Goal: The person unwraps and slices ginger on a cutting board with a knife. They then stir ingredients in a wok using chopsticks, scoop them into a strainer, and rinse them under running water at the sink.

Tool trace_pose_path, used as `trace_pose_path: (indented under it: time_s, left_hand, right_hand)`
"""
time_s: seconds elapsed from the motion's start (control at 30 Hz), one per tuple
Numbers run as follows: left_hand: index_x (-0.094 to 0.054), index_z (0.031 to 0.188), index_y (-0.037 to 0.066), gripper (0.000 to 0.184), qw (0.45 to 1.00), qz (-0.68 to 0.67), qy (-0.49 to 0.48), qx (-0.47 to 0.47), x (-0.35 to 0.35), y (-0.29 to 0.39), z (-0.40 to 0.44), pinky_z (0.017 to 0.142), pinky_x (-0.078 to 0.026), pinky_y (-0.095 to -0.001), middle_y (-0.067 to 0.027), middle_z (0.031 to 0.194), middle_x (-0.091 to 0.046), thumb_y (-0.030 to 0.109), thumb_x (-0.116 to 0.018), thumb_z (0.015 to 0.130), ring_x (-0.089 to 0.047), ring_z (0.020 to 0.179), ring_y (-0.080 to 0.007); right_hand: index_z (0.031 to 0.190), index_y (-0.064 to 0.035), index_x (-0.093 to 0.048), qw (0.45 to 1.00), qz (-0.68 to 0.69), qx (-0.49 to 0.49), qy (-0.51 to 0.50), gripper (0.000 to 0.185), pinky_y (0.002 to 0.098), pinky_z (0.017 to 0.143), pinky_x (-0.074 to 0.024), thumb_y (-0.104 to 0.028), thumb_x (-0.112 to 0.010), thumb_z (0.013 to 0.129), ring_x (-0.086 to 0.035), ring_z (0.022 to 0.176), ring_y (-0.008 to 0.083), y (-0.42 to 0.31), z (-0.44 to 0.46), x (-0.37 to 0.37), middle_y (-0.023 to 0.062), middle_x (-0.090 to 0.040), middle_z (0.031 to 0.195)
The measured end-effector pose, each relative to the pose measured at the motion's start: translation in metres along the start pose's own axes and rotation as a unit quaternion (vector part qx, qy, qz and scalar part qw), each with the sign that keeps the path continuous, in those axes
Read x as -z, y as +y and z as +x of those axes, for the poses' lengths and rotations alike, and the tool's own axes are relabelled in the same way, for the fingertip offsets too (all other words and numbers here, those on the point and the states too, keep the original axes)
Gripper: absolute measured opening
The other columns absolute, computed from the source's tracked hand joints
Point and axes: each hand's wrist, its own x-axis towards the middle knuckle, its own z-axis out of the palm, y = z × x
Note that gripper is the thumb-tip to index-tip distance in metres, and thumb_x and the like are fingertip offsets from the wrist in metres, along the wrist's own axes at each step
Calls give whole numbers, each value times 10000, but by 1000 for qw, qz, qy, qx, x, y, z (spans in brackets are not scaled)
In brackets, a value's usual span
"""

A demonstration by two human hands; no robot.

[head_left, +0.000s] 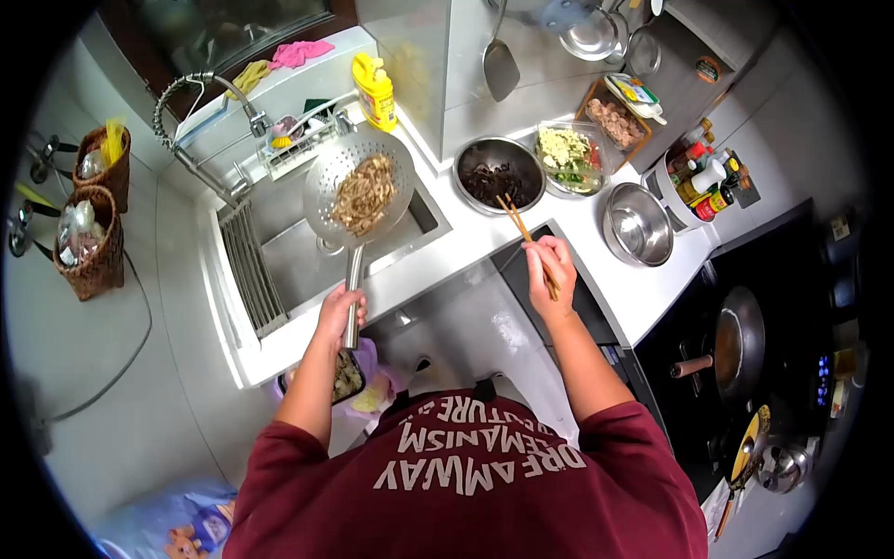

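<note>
My left hand [337, 315] is wrapped round the metal handle of a perforated skimmer ladle [321, 205], which is held over the sink. Brown sliced strips [364, 194], perhaps mushroom or meat, lie heaped in its bowl. Between the fingers of my right hand [551, 276] is a pair of wooden chopsticks [518, 220]. Their tips reach the near edge of a steel bowl [463, 160] with dark, ruffled pieces [494, 182] inside; I cannot tell whether they touch the food.
A sink [293, 265] with a spring faucet [200, 172] lies ahead. On the counter stand a clear container of chopped vegetables [570, 158], another steel bowl [638, 224] and bottled seasonings [703, 182]. To the right, a wok [740, 345] sits on the black stove. A bin [368, 359] stands below the counter.
</note>
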Motion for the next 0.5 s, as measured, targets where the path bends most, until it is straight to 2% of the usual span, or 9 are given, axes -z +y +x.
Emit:
trace_pose_path:
  time_s: [0.1, 0.17, 0.23, 0.37, 0.5]
  left_hand:
    - [-474, 896, 58, 70, 999, -1, 37, -29, -22, -2, 2, 443, -441, -236, -47, 721, -535, 97, -525, 869, -504, 540, -109]
    - [-468, 905, 44, 90, 998, -40, 31, -27, -42, 0, -17, 439, -435, -238, -51, 724, -537, 90, -530, 858, -500, 535, -110]
    - [-471, 915, 35, 94, 999, -19, 37, -26, -67, -8, -38, 438, -435, -238, -57, 725, -537, 76, -524, 849, -500, 535, -109]
    - [-480, 914, 34, 97, 997, 76, 11, -30, -122, -10, -85, 393, -403, -221, -54, 702, -526, 47, -520, 827, -476, 481, -95]
    - [-529, 1009, 24, 196, 991, 124, -55, -14, -197, -6, -113, 387, -393, -215, -48, 690, -518, 24, -531, 812, -473, 467, -87]
  right_hand:
    - [904, -35, -681, 1000, 8, 5, 19, 82, 276, 623, -466, -35, -628, 841, -567, 685, 180, 18, 2, 15, 87, -555, 870]
    - [907, -34, -681, 999, 24, -9, 29, 85, 273, 623, -466, -31, -629, 840, -568, 684, 177, 24, 0, 31, 88, -556, 873]
    - [919, -23, -676, 998, 27, -15, 48, 92, 265, 615, -453, -23, -625, 842, -551, 659, 167, 37, -4, 53, 91, -541, 886]
    - [943, -29, -670, 994, 15, -24, 105, 109, 265, 614, -443, -27, -609, 852, -536, 661, 158, 66, -29, 114, 104, -501, 938]
    - [944, -29, -667, 980, -43, -57, 188, 111, 281, 650, -450, -30, -592, 863, -532, 744, 169, 94, -56, 163, 100, -460, 967]
